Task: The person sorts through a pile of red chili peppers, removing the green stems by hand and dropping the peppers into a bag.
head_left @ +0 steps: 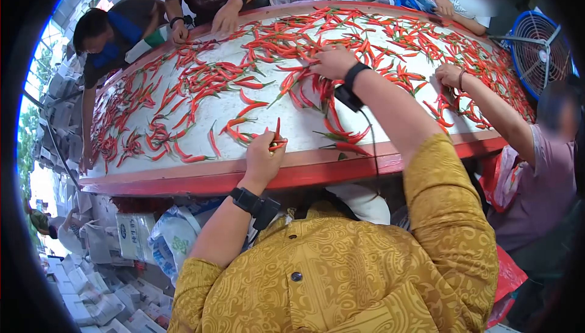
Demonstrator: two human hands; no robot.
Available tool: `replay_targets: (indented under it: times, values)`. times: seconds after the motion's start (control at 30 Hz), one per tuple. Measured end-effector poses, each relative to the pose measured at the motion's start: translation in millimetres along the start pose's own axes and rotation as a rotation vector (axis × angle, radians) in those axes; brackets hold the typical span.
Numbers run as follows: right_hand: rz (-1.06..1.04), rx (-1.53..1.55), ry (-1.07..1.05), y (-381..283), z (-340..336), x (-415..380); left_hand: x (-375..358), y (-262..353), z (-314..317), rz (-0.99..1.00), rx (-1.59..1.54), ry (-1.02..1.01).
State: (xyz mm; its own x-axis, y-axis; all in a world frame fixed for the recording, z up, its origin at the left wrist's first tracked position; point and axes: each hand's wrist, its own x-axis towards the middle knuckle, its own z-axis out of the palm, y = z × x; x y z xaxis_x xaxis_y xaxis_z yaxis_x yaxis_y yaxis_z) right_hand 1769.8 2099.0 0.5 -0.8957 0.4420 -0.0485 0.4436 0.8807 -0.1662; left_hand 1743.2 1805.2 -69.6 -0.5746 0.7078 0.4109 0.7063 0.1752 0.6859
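Red chilli peppers with green stems lie scattered over a long white table top. Near the front edge, my left hand is closed around a few red peppers, whose ends stick out past the fingers. My right hand reaches farther over the table, above a loose pile of peppers. Its fingers are bent down at the peppers, and what they hold, if anything, is too hidden to tell. Dark devices are strapped to both wrists.
A red rim edges the table. Other people's hands are at the far side, and a person's hand works at the right. A blue fan stands at the right end. Plastic bags lie below the front edge.
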Motion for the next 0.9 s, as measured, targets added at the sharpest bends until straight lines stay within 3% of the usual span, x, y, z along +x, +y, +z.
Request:
replay_targets:
  times: [0.07,0.13,0.2,0.23,0.4,0.47,0.6,0.67,0.7,0.73,0.83,0.9]
  values:
    - [-0.337,-0.034,0.358,31.6,4.4,-27.1,0.3,4.4,9.6,0.015,0.007,-0.006]
    - [-0.399,0.317,0.031,36.2,-4.8,-80.0,2.0,13.8,17.8,0.029,0.016,-0.012]
    - [-0.530,0.294,-0.431,38.4,0.8,-126.8,6.2,31.9,23.1,-0.126,-0.073,-0.071]
    - [-0.499,0.305,-0.606,38.0,7.1,-147.2,6.8,34.0,28.0,-0.131,-0.075,-0.068]
    - [-0.519,0.098,-0.259,77.3,25.9,-143.1,10.7,51.6,50.5,-0.112,-0.027,-0.077]
    - [-0.548,0.082,0.044,100.1,23.2,-139.7,12.1,62.7,57.2,-0.123,-0.033,-0.068]
    - [-0.455,0.101,0.093,114.6,-4.9,-132.1,14.5,72.1,77.5,-0.042,0.015,-0.128]
    - [-0.251,-0.010,-0.302,116.3,-15.3,-122.3,16.0,78.0,87.9,0.026,0.025,-0.170]
    - [-0.327,0.052,-0.391,134.8,1.3,-107.2,16.3,81.7,93.2,0.100,0.031,-0.219]
    - [-0.335,0.055,-0.390,137.3,3.7,-101.3,16.6,85.8,98.7,0.096,0.038,-0.218]
    - [-0.306,-0.209,-0.124,134.7,7.7,-75.2,22.1,99.9,116.7,0.025,0.196,-0.368]
    - [-0.397,-0.082,-0.026,111.7,2.7,-49.3,21.5,100.8,128.7,0.012,0.177,-0.311]
